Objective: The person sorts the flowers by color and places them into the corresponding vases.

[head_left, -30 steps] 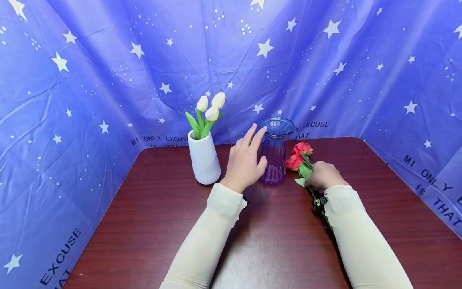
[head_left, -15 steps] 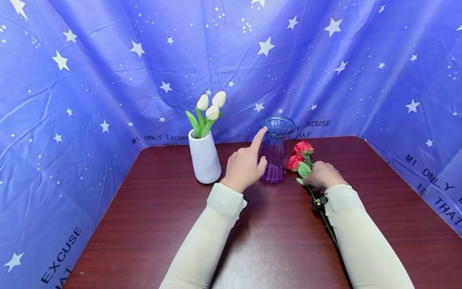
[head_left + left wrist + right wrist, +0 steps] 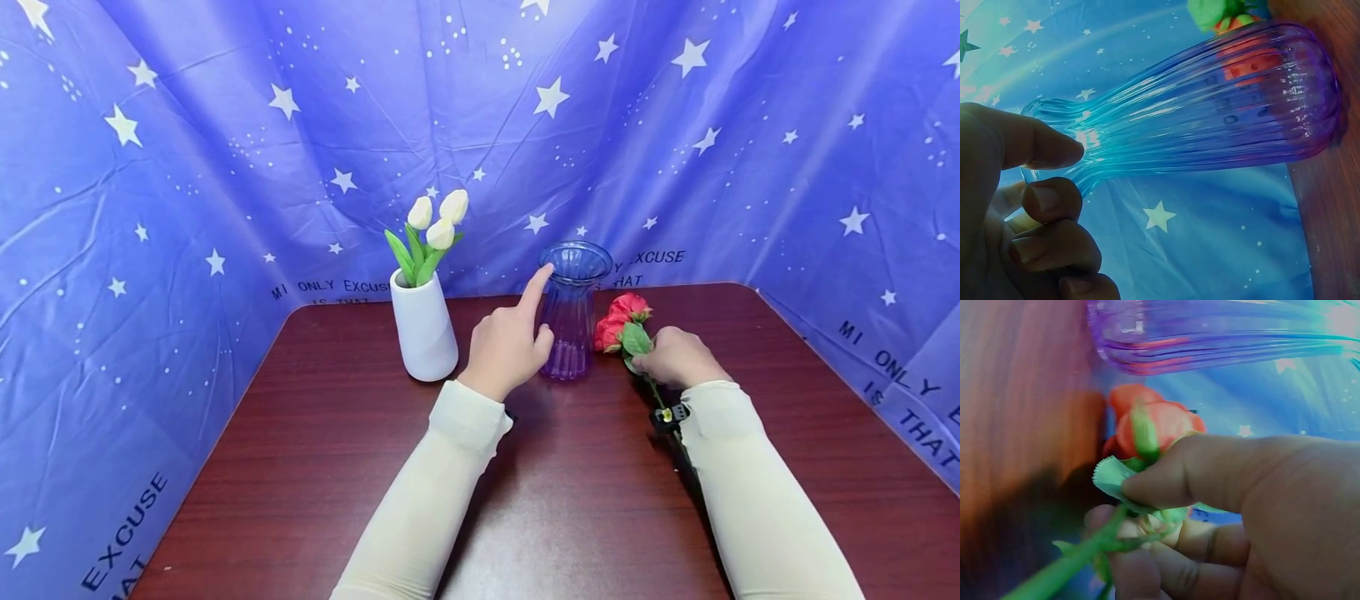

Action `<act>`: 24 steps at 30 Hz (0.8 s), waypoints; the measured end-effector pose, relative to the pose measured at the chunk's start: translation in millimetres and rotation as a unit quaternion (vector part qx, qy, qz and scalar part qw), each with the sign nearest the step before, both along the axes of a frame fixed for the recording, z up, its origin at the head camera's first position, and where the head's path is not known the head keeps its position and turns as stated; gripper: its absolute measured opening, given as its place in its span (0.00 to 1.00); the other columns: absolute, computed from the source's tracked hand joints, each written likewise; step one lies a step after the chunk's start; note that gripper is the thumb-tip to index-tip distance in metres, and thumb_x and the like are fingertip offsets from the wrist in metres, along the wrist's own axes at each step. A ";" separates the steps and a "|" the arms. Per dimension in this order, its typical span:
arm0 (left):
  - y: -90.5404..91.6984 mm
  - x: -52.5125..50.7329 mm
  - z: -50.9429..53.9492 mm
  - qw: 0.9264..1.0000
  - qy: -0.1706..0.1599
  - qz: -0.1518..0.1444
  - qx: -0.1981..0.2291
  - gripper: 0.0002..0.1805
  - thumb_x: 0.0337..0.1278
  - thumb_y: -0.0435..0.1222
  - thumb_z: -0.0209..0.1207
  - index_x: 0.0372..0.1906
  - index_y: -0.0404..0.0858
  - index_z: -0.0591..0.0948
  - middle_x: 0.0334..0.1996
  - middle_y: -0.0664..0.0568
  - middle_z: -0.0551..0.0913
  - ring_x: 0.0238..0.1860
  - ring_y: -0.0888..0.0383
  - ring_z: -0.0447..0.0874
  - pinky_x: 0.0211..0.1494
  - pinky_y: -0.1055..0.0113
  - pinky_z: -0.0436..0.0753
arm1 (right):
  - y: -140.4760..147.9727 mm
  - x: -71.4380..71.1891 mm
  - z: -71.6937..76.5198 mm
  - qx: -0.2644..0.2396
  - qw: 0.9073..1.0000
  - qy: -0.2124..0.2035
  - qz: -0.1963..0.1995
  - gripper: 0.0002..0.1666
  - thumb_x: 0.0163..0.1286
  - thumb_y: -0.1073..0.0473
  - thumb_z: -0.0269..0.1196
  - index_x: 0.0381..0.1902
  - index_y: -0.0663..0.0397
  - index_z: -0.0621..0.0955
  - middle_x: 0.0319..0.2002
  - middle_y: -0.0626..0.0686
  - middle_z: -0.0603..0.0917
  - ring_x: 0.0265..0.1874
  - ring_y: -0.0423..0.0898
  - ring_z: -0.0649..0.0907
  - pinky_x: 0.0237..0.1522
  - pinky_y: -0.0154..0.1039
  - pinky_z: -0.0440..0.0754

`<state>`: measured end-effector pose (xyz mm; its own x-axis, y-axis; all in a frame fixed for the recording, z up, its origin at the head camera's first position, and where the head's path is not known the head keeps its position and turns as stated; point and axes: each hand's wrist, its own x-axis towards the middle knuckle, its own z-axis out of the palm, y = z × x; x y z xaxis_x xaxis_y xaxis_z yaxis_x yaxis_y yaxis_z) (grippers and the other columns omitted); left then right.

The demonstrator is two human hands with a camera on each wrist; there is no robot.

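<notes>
A ribbed glass vase (image 3: 567, 333), blue at its flared rim and purple at its base, stands upright on the table. My left hand (image 3: 506, 346) holds it at the rim and neck: the index finger points up to the rim, the thumb (image 3: 1054, 145) lies at the neck, and the other fingers are curled. Right of the vase are red roses (image 3: 621, 321) with green leaves (image 3: 637, 339). My right hand (image 3: 678, 358) pinches their green stem (image 3: 1075, 565) just below the blooms; the lower stem is mostly hidden under the right forearm.
A white vase (image 3: 425, 329) with white tulips (image 3: 441, 221) stands left of the left hand. The dark red wooden table (image 3: 322, 467) ends at a blue star-patterned curtain (image 3: 480, 108) behind and at both sides.
One of the left hand's two raised fingers has folded down, leaving the index finger at the rim. The right hand has shifted slightly with the roses, whose leaves have turned.
</notes>
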<state>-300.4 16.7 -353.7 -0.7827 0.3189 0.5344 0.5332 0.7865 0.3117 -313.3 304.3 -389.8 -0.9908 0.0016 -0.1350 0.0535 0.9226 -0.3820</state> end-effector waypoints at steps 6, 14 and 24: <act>0.7 -0.8 -1.7 1.000 -0.003 0.001 0.001 0.47 0.65 0.39 0.58 0.83 0.61 0.50 0.11 0.56 0.67 0.09 0.59 0.64 0.12 0.65 0.64 | 0.3 4.6 11.5 -0.020 0.999 0.029 0.006 0.24 0.62 0.54 0.69 0.10 0.44 0.71 0.11 0.43 0.69 0.17 0.45 0.73 0.25 0.41 0.71; 3.3 -5.4 -5.1 0.999 0.029 -0.004 0.019 0.44 0.63 0.40 0.64 0.82 0.56 0.58 0.52 0.52 0.82 0.43 0.55 0.84 0.44 0.58 0.84 | -0.9 10.1 25.2 -0.021 0.996 0.083 -0.004 0.22 0.63 0.53 0.64 0.13 0.45 0.70 0.13 0.43 0.67 0.20 0.47 0.71 0.23 0.41 0.66; 6.1 -7.1 -4.9 0.997 0.049 -0.037 0.038 0.44 0.60 0.39 0.65 0.81 0.48 0.60 0.83 0.54 0.54 0.77 0.49 0.65 0.72 0.47 0.72 | -3.8 24.6 53.3 -0.054 0.987 0.146 -0.034 0.19 0.73 0.45 0.58 0.36 0.55 0.84 0.23 0.52 0.80 0.25 0.52 0.79 0.24 0.42 0.74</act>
<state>-307.5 22.8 -358.6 -0.7011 0.3291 0.6325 0.6198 0.7199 0.3124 -288.7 300.5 -336.5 -0.9857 0.0710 0.1526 -0.0123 0.8739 -0.4860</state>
